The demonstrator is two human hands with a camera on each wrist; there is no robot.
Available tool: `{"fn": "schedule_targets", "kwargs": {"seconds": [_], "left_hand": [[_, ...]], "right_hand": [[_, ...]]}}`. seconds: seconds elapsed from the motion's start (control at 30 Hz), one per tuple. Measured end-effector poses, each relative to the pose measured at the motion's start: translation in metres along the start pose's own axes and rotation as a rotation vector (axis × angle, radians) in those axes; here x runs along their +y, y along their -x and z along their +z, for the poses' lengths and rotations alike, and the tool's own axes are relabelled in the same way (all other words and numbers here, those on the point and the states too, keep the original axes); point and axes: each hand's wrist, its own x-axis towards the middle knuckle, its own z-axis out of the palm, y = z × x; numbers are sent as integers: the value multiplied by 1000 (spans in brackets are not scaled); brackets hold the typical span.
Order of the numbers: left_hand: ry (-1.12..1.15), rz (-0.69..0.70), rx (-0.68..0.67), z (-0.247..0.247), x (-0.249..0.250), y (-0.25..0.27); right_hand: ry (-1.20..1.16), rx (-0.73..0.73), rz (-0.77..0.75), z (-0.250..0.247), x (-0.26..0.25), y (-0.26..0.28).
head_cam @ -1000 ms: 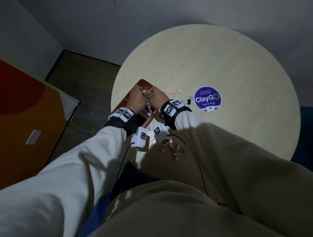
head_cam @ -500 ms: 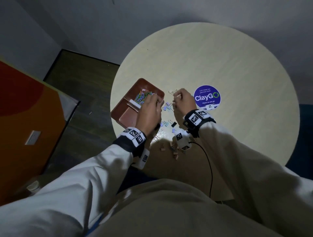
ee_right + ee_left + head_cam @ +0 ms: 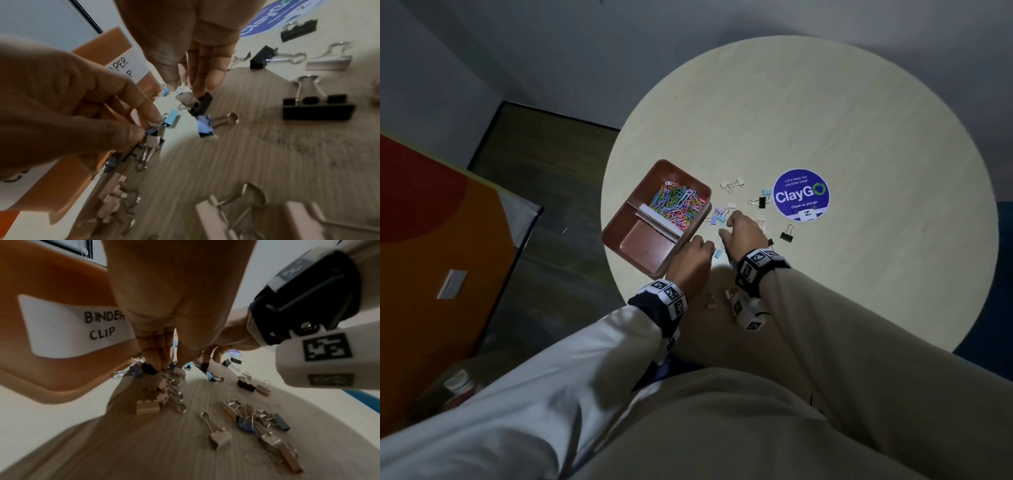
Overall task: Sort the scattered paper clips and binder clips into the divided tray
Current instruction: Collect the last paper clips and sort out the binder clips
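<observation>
Right wrist view shows the right hand with thumb and fingers pinched on a small black binder clip, lifted just off the desk. Beside it, the left hand has its fingertips closed on a bunch of small clips, dark blue and silver, next to the wall of the brown tray. Both hands are close together on the desk, just right of the tray. In the head view the far compartment holds a heap of coloured paper clips; the near compartment, labelled for binder clips on its outer wall, looks bare. To do this step well, I would gather only what each grip can hold firmly, lift clear of the tray wall, and let go low over the near compartment so nothing bounces into the paper clips. How many clips the left hand holds is hard to tell, since the fingers cover them and the picture is blurred. Some loose clips near the desk edge lie partly under the wrists.
</observation>
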Motion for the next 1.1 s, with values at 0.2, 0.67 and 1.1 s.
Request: {"fn": "schedule_targets", "kwargs": {"seconds": [0.2,0.67,1.1], "left_hand": [[30,-25,-34,-8,1,-3],[91,-113,-92,-3,10,-19],[244,-181,-128,-7,7,-20]], "right_hand": [[58,-32,1,6,-2,-10],[-284,1,-56,-20,16,1],[-249,-71,-418,-47,-97,-13]]}}
